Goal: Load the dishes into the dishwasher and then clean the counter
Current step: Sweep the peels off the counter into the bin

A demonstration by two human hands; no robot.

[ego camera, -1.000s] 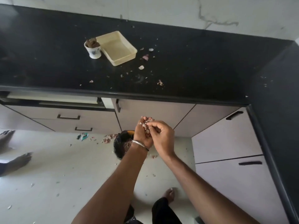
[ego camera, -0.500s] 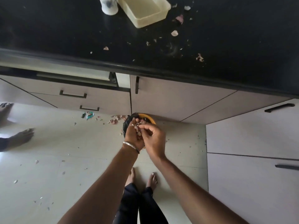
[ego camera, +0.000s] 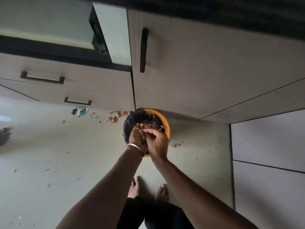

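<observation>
Seen from above: pale cabinets (ego camera: 206, 66) under a dark counter (ego camera: 231, 12) edge. A round orange bin (ego camera: 165, 125) with a black liner stands upright on the floor (ego camera: 49, 154) against them, mouth up. Over it, the left hand (ego camera: 137, 140), cupped palm up, holds peel scraps (ego camera: 142, 130); the right hand (ego camera: 156, 142), fingers bent, touches them. More scraps lie left of the bin.

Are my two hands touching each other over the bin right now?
Touching. The head view shows the right hand pressed against the cupped left hand, with scraps between them, above the bin.
</observation>
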